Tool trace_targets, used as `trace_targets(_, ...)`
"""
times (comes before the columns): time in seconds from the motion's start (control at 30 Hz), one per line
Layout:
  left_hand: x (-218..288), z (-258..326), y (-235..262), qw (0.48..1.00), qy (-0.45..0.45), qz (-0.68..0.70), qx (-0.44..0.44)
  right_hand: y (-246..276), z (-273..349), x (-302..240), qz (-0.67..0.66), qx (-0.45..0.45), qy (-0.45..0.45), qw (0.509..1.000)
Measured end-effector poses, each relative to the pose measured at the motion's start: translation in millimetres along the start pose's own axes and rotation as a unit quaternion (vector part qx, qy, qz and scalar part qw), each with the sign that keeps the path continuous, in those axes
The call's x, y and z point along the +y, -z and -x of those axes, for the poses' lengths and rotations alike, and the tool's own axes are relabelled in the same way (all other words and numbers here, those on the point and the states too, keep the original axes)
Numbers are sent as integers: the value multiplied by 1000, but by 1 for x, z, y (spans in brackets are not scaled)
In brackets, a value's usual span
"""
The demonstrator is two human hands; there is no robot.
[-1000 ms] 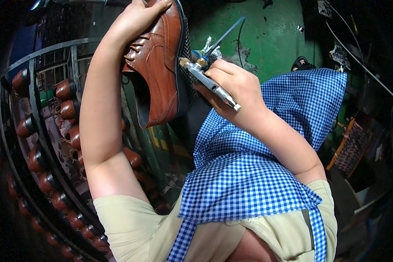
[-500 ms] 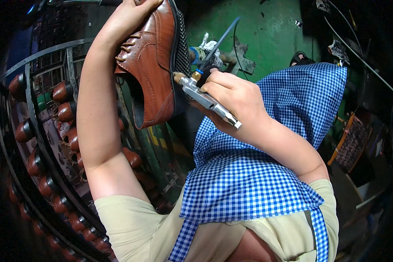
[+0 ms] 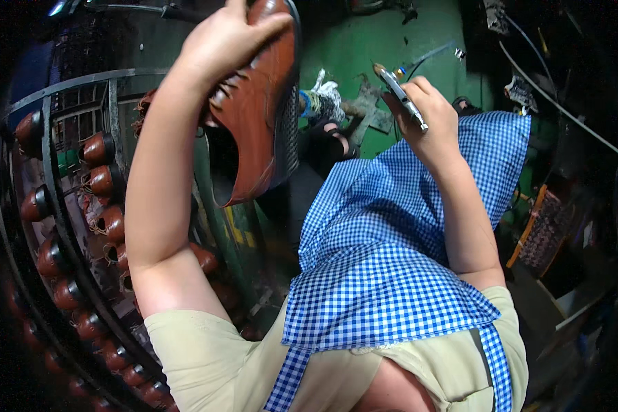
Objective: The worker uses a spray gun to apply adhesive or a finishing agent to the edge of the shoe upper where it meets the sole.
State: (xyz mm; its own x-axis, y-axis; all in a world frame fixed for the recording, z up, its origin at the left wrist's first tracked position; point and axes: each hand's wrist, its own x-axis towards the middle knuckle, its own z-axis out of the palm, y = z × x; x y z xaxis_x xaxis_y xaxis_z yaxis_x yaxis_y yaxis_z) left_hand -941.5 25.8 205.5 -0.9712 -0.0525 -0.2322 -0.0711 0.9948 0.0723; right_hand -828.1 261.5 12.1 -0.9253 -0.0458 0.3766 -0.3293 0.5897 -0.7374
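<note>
- A metal rack point(image 3: 55, 206) on the left held many brown shoes point(image 3: 96, 147) (too many to count, some hidden in the dark).
- The left hand point(image 3: 220, 41) held one brown shoe point(image 3: 261, 117) up high, fingers wrapped round its top.
- The right hand point(image 3: 426, 113) pinched one small metal tool point(image 3: 402, 96), apart from the shoe.
- The work on this shoe looked unfinished.

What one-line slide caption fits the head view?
Left hand lifts a brown shoe; right hand grips a metal tool apart from it.
</note>
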Motion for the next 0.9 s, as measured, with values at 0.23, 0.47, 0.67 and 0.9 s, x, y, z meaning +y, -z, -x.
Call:
trace_targets(0.23,18,92,-25,924,-364,-108,52,-5,2,41,-49,-23,-36,998)
trace_targets(0.47,-29,173,-32,934,-344,-63,69,-39,6,32,-97,-53,33,993)
trace_targets(0.67,-74,143,-55,881,-147,334,302,-80,13,6,-65,-135,82,985)
trace_targets(0.9,-77,110,-9,960,-175,31,218,-69,15,0,-37,-172,84,981)
